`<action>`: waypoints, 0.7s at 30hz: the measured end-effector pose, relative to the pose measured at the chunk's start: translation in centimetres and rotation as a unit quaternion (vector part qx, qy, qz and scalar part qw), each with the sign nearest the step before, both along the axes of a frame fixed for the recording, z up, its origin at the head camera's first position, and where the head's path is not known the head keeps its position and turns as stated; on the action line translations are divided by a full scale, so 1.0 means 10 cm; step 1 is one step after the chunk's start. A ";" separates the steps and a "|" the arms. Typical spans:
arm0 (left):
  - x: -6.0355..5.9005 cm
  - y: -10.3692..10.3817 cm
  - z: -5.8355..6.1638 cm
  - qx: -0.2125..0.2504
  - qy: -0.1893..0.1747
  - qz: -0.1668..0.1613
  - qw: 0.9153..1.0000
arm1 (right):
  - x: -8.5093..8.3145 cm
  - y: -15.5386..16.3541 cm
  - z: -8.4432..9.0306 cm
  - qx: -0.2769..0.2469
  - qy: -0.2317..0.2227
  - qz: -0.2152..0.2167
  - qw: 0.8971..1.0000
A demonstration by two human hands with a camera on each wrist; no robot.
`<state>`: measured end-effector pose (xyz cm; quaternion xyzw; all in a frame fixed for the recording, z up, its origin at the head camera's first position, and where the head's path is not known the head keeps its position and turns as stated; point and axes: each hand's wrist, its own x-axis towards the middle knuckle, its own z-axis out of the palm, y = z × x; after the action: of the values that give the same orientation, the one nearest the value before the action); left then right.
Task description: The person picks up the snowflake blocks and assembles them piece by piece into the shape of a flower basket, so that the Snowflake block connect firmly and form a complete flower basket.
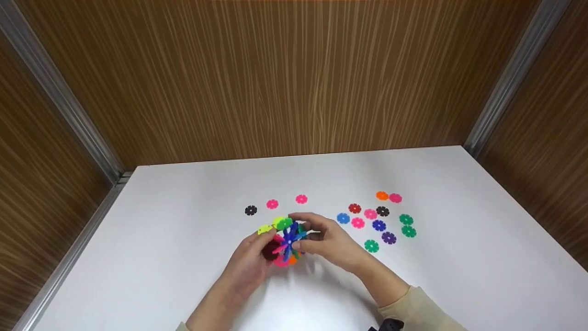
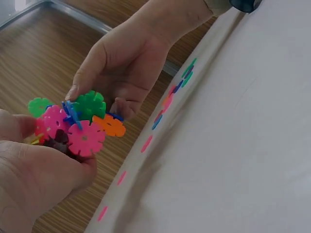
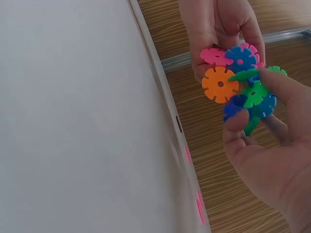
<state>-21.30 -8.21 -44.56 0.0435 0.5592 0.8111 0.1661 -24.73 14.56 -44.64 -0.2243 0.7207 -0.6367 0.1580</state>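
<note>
Both hands hold one cluster of interlocked plastic notched discs (image 1: 289, 241), coloured pink, blue, green, orange, yellow and dark, above the white table. From the left, my left hand (image 1: 250, 257) grips it, thumb on top near the yellow discs. My right hand (image 1: 330, 243) pinches the blue and green side between thumb and fingers. In the left wrist view a pink disc (image 2: 86, 138) and an orange disc (image 2: 109, 125) stick out of the cluster. An orange disc (image 3: 220, 84) faces the right wrist camera, with a blue disc (image 3: 240, 59) beside it. The fingers hide part of the cluster.
Loose discs lie flat on the white table (image 1: 183, 266): a black disc (image 1: 251, 210) and two pink ones behind the hands, several mixed colours to the right, such as a purple disc (image 1: 388, 237). Wood-grain panels (image 1: 294, 78) stand at the back and sides.
</note>
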 end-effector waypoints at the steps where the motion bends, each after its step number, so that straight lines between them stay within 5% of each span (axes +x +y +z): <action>1: 0.00 -0.01 0.00 -0.011 -0.002 0.002 1.000 | 0.00 0.00 0.00 0.002 0.001 -0.005 1.000; 9: -0.03 -0.05 -0.01 -0.058 -0.012 0.060 0.996 | -0.02 0.01 -0.01 0.013 0.017 -0.034 0.999; 21: 0.00 0.04 -0.06 -0.109 0.010 0.089 0.990 | -0.02 0.02 -0.01 0.034 0.059 -0.049 0.996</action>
<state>-21.27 -7.81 -45.17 -0.0165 0.6479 0.7560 0.0912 -24.98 14.76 -44.70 -0.2200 0.7602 -0.6045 0.0913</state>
